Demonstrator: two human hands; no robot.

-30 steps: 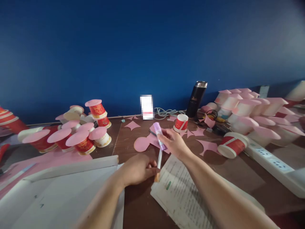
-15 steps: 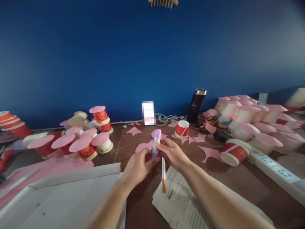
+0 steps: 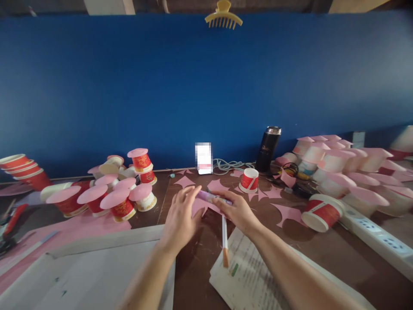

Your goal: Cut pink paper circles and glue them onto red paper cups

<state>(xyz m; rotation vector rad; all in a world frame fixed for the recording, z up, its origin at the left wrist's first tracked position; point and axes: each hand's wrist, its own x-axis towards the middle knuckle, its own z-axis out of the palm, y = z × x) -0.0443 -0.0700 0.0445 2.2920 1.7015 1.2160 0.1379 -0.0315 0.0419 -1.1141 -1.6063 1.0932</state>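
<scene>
A purple glue stick (image 3: 208, 196) lies almost level in my right hand (image 3: 238, 212), its fingers closed round the right end. Beside the stick's left end is my left hand (image 3: 179, 217), fingers stretched and apart; whether a fingertip touches the stick I cannot tell. Pink paper scraps (image 3: 214, 185) lie behind and below the hands. Close under my right wrist rests a slim white stick (image 3: 225, 234) with an orange-brown end, like a flat brush. A red and white paper cup (image 3: 249, 181) stands upside down beyond my right hand.
Red paper cups with pink discs (image 3: 118, 202) stand at left, near a white box lid (image 3: 106, 262). At right are stacked cups with pink tops (image 3: 342, 161), a power strip (image 3: 376, 234), a tipped cup (image 3: 322, 213) and a black flask (image 3: 269, 148). Printed sheets (image 3: 250, 271) lie in front.
The glue stick has tipped from upright to nearly level in my right hand. My left hand has loosened from its lower end and spread its fingers. The view has tilted upward.
</scene>
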